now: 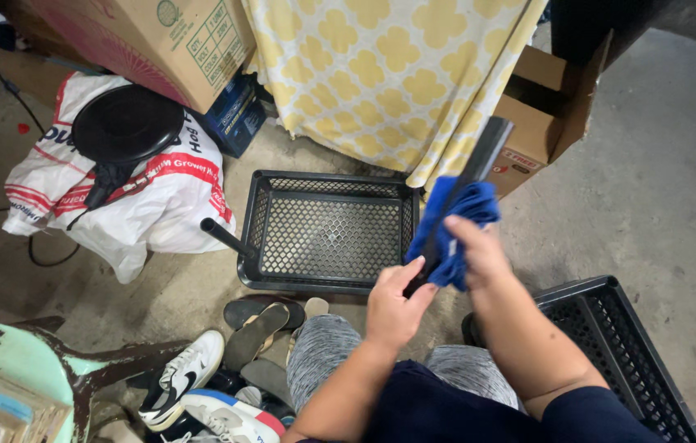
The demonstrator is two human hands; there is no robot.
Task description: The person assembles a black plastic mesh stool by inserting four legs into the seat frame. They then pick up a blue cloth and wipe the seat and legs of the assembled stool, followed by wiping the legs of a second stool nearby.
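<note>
A long black flat bar [487, 152] slants up from my lap toward the upper right. My left hand [395, 302] grips its lower end. My right hand [479, 250] presses a blue cloth [453, 226] around the middle of the bar. Both hands hover above my knees, just in front of a black mesh crate [327, 283] that lies on the concrete floor.
A second black crate [610, 324] sits at my right. A white printed sack [159, 205] with a round black disc [126, 123] lies left. Cardboard boxes [540, 123], a yellow patterned cloth [389, 74], shoes [184, 377] and a green chair [28, 361] surround me.
</note>
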